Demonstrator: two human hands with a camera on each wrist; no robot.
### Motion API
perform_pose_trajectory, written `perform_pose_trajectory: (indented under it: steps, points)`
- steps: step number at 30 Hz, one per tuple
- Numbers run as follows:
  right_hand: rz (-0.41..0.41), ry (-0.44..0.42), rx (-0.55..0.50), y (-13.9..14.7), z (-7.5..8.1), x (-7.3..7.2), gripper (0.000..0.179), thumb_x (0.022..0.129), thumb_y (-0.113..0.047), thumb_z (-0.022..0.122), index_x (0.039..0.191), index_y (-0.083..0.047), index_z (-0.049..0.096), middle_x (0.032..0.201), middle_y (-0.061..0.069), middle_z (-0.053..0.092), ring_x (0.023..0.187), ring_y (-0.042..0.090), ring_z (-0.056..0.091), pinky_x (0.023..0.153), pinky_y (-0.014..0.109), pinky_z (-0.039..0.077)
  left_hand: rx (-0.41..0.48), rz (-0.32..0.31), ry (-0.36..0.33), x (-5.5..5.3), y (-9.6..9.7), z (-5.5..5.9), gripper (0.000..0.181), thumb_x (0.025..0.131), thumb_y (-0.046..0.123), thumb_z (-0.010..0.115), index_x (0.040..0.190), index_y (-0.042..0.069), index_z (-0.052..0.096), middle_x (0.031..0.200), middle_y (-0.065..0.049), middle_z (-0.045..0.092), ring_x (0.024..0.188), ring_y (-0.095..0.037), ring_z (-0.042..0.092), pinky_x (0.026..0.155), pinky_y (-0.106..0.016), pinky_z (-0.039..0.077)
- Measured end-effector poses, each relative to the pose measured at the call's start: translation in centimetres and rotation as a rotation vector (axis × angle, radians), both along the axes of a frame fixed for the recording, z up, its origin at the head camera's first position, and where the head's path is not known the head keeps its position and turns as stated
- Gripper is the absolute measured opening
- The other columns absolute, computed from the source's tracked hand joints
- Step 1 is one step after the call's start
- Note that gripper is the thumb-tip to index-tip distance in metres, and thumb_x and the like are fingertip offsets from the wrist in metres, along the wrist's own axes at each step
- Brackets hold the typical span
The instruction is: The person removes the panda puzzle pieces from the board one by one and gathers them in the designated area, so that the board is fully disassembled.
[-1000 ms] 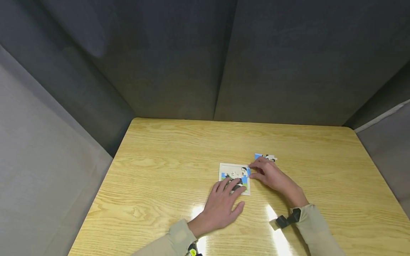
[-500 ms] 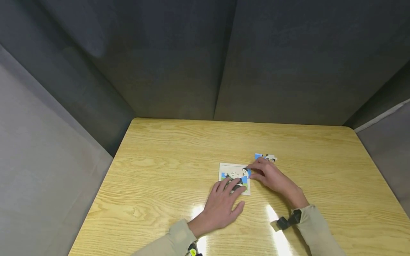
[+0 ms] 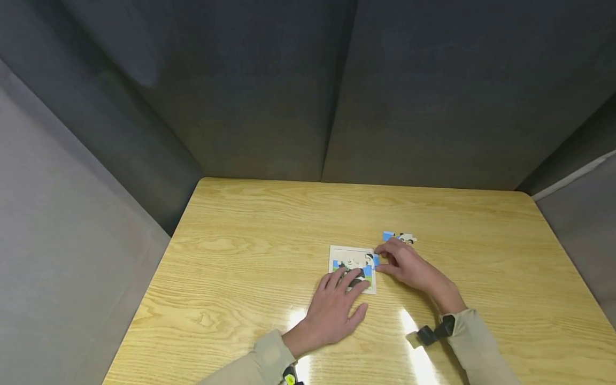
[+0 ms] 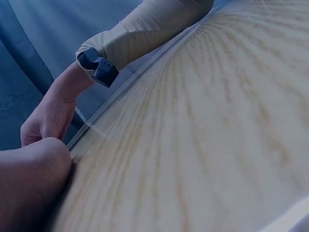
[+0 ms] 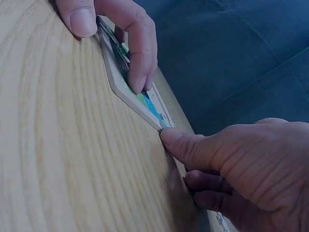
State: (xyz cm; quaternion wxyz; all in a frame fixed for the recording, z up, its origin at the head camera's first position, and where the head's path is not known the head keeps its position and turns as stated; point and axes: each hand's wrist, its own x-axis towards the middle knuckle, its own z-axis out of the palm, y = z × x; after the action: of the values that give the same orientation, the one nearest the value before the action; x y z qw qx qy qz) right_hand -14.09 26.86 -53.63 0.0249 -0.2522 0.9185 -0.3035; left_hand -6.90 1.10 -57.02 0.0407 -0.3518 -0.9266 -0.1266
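Note:
My left hand (image 3: 332, 310) rests with spread fingers on the lower part of a square panda jigsaw puzzle board (image 3: 344, 253). The right wrist view shows the left fingers (image 5: 140, 63) lying over the board's green and dark part. At the board's upper right edge my right hand (image 3: 409, 264) pinches a blue, white and black puzzle piece (image 3: 370, 260) between thumb and fingers. This piece overlaps the board's right rim. In the left wrist view the board is hidden, and my right hand (image 4: 46, 121) shows beyond the left one.
Just beyond the right hand lie a loose blue puzzle piece (image 3: 388, 235) and a white one with a panda face (image 3: 408, 237), partly covered by the fingers. The wooden table (image 3: 240, 240) ends at dark curtains (image 3: 260, 117).
The right hand has shifted the pinched piece slightly right and toward me at the board's edge. The left hand and the loose pieces stay where they were.

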Motion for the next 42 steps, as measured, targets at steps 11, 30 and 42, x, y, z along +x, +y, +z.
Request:
perform_pose_trajectory:
  steps: [11, 30, 42]
  points:
    - [-0.011, -0.018, 0.017, -0.3, 0.2, 0.1, 0.026, 0.092, -0.007, 0.079, 0.116, 0.000, 0.070, 0.092, 0.001, 0.059, 0.082, 0.011, 0.050, 0.071, 0.028, 0.047, 0.007, -0.002, -0.001, 0.0, 0.0, -0.2, 0.050, 0.110, 0.050, 0.030, 0.155, 0.034, 0.045, 0.167, 0.001, 0.033, 0.154, -0.031, 0.029, 0.120, -0.050, 0.030]
    - [-0.109, 0.032, -0.063, 3.6, 1.0, 0.7, 0.025, 0.097, -0.005, 0.073, 0.120, 0.001, 0.067, 0.090, -0.002, 0.058, 0.079, 0.009, 0.051, 0.069, 0.025, 0.047, 0.009, 0.010, 0.011, 0.0, 0.0, 0.0, 0.048, 0.110, 0.050, 0.031, 0.153, 0.035, 0.047, 0.165, 0.003, 0.036, 0.153, -0.029, 0.031, 0.119, -0.049, 0.032]
    - [-0.229, -0.002, 0.025, 8.6, 2.2, -0.1, 0.026, 0.100, -0.008, 0.070, 0.121, 0.006, 0.065, 0.084, 0.001, 0.053, 0.073, 0.012, 0.048, 0.065, 0.026, 0.045, 0.004, 0.010, 0.012, 0.0, 0.0, -0.1, 0.048, 0.110, 0.051, 0.030, 0.153, 0.035, 0.046, 0.166, 0.003, 0.035, 0.154, -0.029, 0.030, 0.119, -0.048, 0.032]
